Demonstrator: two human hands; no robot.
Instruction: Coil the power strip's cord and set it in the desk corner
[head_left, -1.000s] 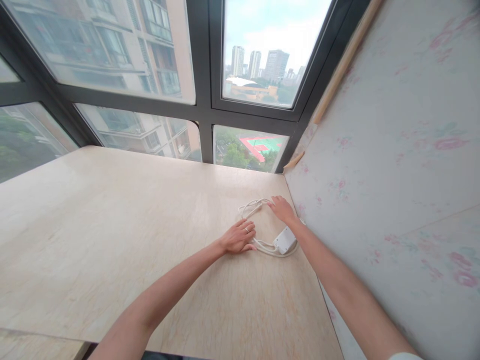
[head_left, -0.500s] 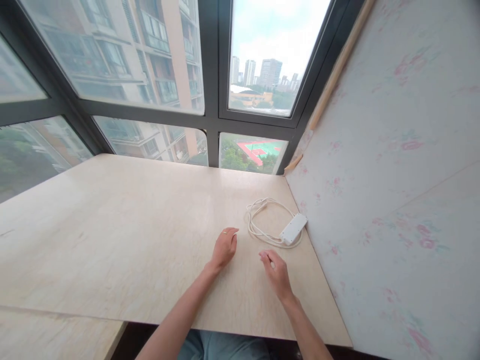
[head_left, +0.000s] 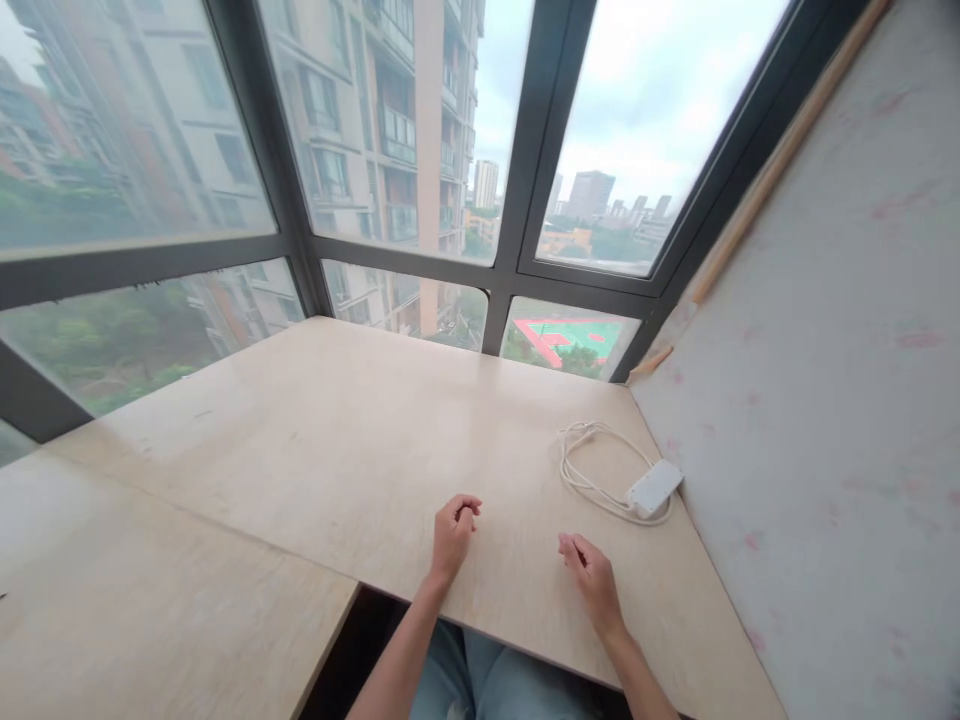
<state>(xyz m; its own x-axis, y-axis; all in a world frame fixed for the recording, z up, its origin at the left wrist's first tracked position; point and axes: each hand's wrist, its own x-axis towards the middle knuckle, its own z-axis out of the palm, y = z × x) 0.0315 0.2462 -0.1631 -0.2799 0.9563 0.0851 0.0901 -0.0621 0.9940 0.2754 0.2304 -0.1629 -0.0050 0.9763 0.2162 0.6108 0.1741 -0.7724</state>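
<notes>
My left hand (head_left: 454, 530) rests on the pale wooden desktop (head_left: 390, 440) with its fingers curled in. Nothing shows in it. To its right, my right hand (head_left: 591, 575) also lies on the wood, closed in a loose fist and apparently holding nothing. A white power strip (head_left: 655, 489) lies beyond my right hand, close to the wall. Its white cord (head_left: 576, 478) is looped in a loose coil on the desktop's far right side. Neither hand touches the strip or the cord.
A papered wall (head_left: 840, 450) with faded pink flowers borders the desktop on the right. Dark window frames (head_left: 506, 270) rise along its far side. A second wooden panel (head_left: 172, 600) joins at the left, with a dark gap (head_left: 352, 640) below the front edge.
My view has swung left, so everything sits further right in the picture. My left hand has drawn back towards me and its fingers have curled in more. My right hand stays closed.
</notes>
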